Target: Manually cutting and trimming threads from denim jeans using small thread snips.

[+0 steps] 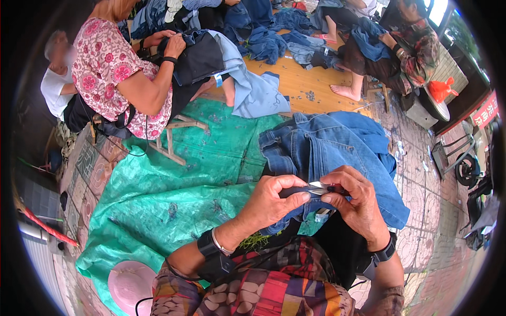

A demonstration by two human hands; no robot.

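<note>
Both my hands meet above a pile of blue denim garments [348,145] on my lap and in front of me. My left hand [276,197] pinches a slim dark tool with silver blade-like metal [315,187], apparently a small cutter, its exact type unclear. My right hand [353,200] grips the same tool at its right end, where a bit of red shows. Both wrists wear dark bands.
A green tarp [174,184] lies left, a pink hat [129,284] at lower left. Co-workers [121,73] [416,47] sit ahead with denim around a wooden board [295,89]. A wooden stool frame [171,142] stands left, a metal wheeled object [464,168] right.
</note>
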